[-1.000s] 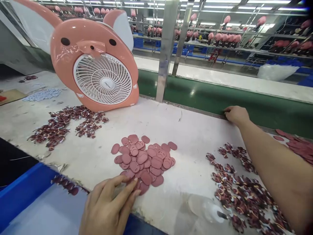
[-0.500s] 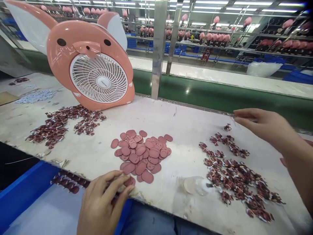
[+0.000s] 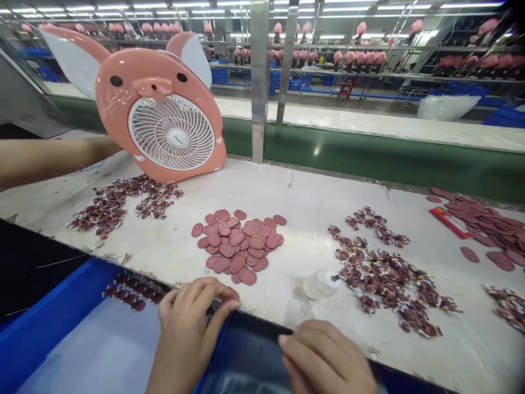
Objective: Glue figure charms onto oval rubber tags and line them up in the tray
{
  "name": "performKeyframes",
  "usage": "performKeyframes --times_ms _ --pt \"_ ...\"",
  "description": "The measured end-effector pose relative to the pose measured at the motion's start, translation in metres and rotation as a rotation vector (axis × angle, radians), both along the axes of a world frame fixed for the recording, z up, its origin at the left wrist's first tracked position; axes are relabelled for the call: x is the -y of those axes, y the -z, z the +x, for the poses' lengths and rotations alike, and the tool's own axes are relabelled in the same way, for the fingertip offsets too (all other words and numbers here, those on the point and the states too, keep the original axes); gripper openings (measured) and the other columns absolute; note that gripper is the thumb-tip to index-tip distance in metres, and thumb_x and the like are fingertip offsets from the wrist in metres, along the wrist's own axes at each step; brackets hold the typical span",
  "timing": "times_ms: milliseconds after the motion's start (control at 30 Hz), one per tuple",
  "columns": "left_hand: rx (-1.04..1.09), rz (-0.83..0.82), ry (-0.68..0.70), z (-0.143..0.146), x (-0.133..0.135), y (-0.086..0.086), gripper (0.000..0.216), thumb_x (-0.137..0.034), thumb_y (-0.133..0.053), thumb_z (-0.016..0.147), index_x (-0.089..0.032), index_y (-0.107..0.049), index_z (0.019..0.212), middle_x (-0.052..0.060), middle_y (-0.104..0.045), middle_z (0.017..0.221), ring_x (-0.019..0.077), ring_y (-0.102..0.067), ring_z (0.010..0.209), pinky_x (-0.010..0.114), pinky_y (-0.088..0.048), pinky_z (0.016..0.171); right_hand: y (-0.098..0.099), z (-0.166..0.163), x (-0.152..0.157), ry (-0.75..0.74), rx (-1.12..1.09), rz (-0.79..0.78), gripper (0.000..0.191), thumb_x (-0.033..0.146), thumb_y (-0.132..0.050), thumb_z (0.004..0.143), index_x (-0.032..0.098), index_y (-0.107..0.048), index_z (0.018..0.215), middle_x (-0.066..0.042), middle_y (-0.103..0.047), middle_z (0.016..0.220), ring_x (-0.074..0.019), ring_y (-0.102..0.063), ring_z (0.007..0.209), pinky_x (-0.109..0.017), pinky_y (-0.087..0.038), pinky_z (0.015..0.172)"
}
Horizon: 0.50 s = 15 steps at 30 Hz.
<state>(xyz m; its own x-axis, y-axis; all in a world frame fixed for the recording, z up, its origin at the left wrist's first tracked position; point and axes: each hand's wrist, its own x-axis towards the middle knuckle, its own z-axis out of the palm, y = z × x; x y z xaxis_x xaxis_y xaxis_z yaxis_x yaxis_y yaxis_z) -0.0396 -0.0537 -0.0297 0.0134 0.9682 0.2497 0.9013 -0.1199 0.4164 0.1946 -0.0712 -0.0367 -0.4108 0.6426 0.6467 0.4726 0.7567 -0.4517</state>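
Nice bare room on the tabletop (image 3: 315,202) behind the oval pile (image 3: 241,243), back to the far edge (image 3: 320,173). Left grip (image 3: 191,314) is pinching one dark-pink oval (image 3: 232,295) at the front edge (image 3: 266,320); right grip (image 3: 328,355) is curled near there, can't tell if it's holding anything.
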Motion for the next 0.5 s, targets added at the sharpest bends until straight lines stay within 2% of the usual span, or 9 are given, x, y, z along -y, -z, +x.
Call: performKeyframes --times_ms 100,200,333,400,433,500 --pt "0.173 0.000 0.030 0.004 0.002 0.002 0.006 -0.030 -0.066 0.083 -0.026 -0.064 0.081 -0.001 -0.072 0.083 0.0222 -0.065 0.080 0.041 -0.039 0.080 0.002 -0.029 -0.012 0.007 -0.008 -0.115 0.037 0.007 -0.059 0.085 0.016 -0.060 0.121 -0.010 -0.072 0.087 -0.0237 -0.066 0.071 -0.035 -0.058 0.060" --pt "0.447 -0.005 0.032 0.010 0.009 0.001 0.013 -0.026 -0.064 0.085 -0.025 -0.062 0.072 -0.001 -0.066 0.076 0.0190 -0.062 0.074 0.033 -0.045 0.071 0.003 -0.038 -0.019 0.007 -0.067 -0.332 0.036 0.013 -0.053 0.091 0.013 -0.059 0.126 -0.015 -0.069 0.101 -0.0291 -0.065 0.086 -0.043 -0.056 0.071" --pt "0.962 -0.168 0.022 0.021 0.026 -0.002 0.018 -0.026 -0.072 0.081 -0.024 -0.061 0.067 -0.002 -0.060 0.069 0.0152 -0.059 0.067 0.025 -0.048 0.062 -0.002 -0.035 -0.017 -0.145 -0.235 -0.676 0.022 0.021 -0.053 0.093 0.020 -0.070 0.107 -0.009 -0.071 0.093 -0.0234 -0.065 0.085 -0.037 -0.052 0.077" --pt "1.225 -0.269 0.035 0.026 0.032 -0.001 0.013 -0.031 -0.079 0.075 -0.026 -0.068 0.077 -0.003 -0.061 0.070 0.0146 -0.059 0.065 0.024 -0.049 0.062 -0.003 -0.031 -0.012 -0.214 -0.340 -0.903 0.020 0.031 -0.055 0.094 0.021 -0.072 0.098 -0.006 -0.072 0.085 -0.0188 -0.065 0.076 -0.031 -0.052 0.070" --pt "1.321 -0.314 0.082 0.029 0.034 -0.001 0.017 -0.035 -0.081 0.072 -0.029 -0.072 0.085 -0.002 -0.061 0.073 0.0154 -0.060 0.067 0.026 -0.050 0.064 -0.003 -0.029 -0.008 -0.242 -0.398 -1.028 0.024 0.039 -0.056 0.094 0.020 -0.071 0.095 -0.006 -0.071 0.081 -0.0167 -0.063 0.071 -0.027 -0.051 0.064" --pt "1.384 -0.392 0.204 0.033 0.036 0.000 0.029 -0.040 -0.081 0.071 -0.034 -0.077 0.100 0.001 -0.059 0.080 0.0174 -0.060 0.073 0.030 -0.050 0.068 -0.001 -0.024 0.000 -0.285 -0.518 -1.264 0.038 0.055 -0.059 0.090 0.019 -0.068 0.087 -0.004 -0.068 0.073 -0.0132 -0.060 0.060 -0.023 -0.047 0.056"
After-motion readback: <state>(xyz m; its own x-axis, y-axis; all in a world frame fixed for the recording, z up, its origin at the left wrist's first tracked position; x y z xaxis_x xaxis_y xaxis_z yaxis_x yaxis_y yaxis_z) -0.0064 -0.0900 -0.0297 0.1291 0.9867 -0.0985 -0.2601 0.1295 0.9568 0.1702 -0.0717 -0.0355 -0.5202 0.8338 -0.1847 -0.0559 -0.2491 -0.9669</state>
